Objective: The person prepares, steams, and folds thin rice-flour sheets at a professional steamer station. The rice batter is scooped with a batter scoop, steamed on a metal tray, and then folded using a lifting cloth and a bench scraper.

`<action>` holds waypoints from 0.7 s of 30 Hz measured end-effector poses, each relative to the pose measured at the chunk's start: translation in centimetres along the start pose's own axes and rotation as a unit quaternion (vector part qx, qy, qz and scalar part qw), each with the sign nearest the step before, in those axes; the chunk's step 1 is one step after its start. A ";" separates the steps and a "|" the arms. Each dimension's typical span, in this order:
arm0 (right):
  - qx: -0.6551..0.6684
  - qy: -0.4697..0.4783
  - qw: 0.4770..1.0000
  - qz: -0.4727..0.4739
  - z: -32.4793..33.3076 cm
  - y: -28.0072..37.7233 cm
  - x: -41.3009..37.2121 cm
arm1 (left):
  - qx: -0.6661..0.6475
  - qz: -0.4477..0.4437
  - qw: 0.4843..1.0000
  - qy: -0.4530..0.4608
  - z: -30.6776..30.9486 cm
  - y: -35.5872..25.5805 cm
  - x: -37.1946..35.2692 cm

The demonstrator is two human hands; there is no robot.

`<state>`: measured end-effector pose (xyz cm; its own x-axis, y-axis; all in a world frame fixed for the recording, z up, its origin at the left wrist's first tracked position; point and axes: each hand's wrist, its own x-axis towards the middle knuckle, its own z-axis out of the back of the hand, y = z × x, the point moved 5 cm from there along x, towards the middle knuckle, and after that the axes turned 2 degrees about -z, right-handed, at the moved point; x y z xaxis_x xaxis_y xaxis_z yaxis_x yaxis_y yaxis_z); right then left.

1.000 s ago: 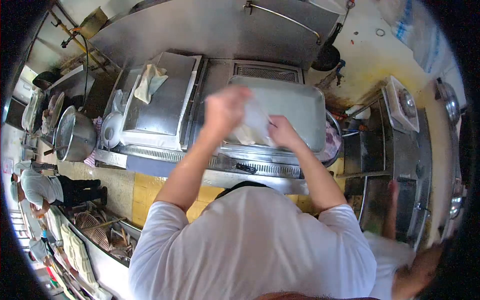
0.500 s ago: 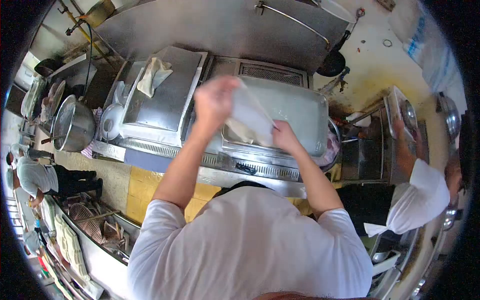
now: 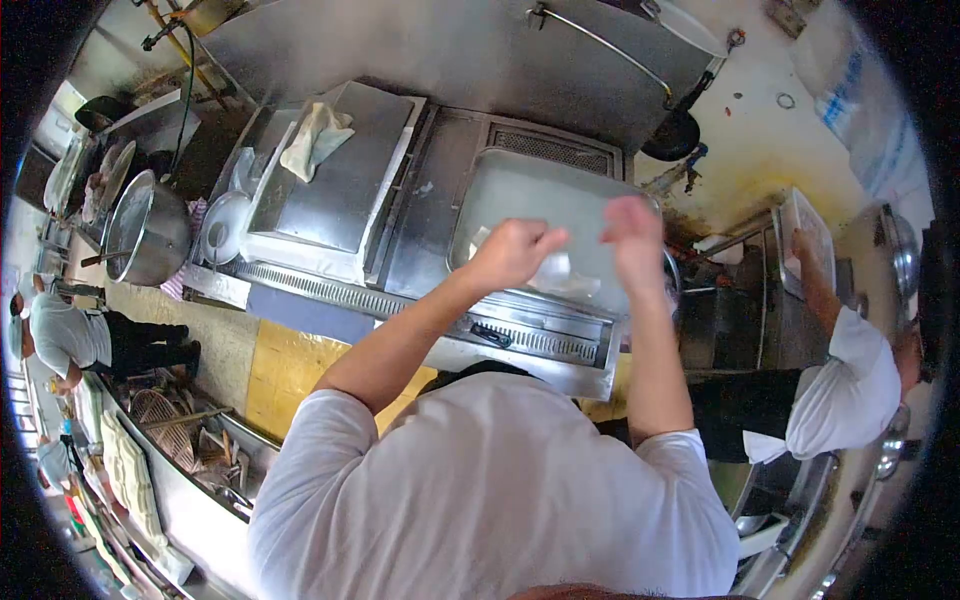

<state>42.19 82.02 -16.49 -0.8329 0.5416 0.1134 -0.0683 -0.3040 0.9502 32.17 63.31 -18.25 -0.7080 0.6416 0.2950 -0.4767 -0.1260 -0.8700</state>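
Note:
My left hand (image 3: pixel 515 250) is over the near left part of a large metal tray (image 3: pixel 635 300). Its fingers are curled, with the thumb extended to the right; whether anything is inside them is hidden. To its right, my right hand (image 3: pixel 634 240) is raised over the tray, smeared by motion. Pale, thin sheet-like material (image 3: pixel 572 285) shows below and between my hands at the tray's near side. A whitish surface fills the tray. On the flat metal lid (image 3: pixel 340 205) to the left lies a crumpled cream cloth (image 3: pixel 318 140).
A deep steel pot (image 3: pixel 150 235) and a round lid (image 3: pixel 228 225) stand left of the counter. On the right, a co-worker's arm (image 3: pixel 815 275) reaches to a tray (image 3: pixel 808 235). A black pan (image 3: pixel 675 135) hangs at the back. Another person (image 3: pixel 75 335) stands far left.
The pale sheet stretched between my hands has dropped toward the tray. My left hand moved right and down; my right hand rose and moved right.

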 end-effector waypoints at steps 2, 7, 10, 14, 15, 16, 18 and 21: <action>0.015 -0.152 0.988 -0.029 5.3 2.4 0.0 | 0.036 0.032 0.991 0.124 -1.4 3.3 -2.3; 0.002 0.008 0.998 0.058 3.5 3.4 -1.0 | -0.010 0.065 0.995 0.070 -1.4 2.6 -1.4; 0.120 0.142 0.982 -0.041 -4.0 -1.2 -3.4 | -0.018 0.022 0.999 0.027 -1.7 0.9 1.2; 0.050 0.143 0.982 -0.116 -4.3 -3.4 -3.2 | -0.041 0.005 0.998 0.052 -1.4 -0.2 1.3; 0.053 0.144 0.981 -0.116 -3.8 -2.9 -3.2 | -0.034 -0.003 0.996 0.081 -1.5 -0.3 1.1; 0.070 0.091 0.991 -0.066 -2.3 -1.2 -2.9 | -0.034 -0.003 0.996 0.080 -1.7 -0.2 0.7; 0.084 0.039 0.996 -0.015 0.6 1.4 -2.7 | -0.081 0.040 0.984 0.155 -3.3 0.7 -0.9; 0.043 -0.077 0.995 0.039 6.3 3.4 -2.0 | -0.042 0.074 0.970 0.230 -3.9 2.7 -2.5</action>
<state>47.13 84.85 -11.69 -0.7393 0.6349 0.2243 0.0464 -0.2843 0.9576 34.65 64.32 -22.85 -0.4498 0.8927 -0.0266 -0.3291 -0.1933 -0.9243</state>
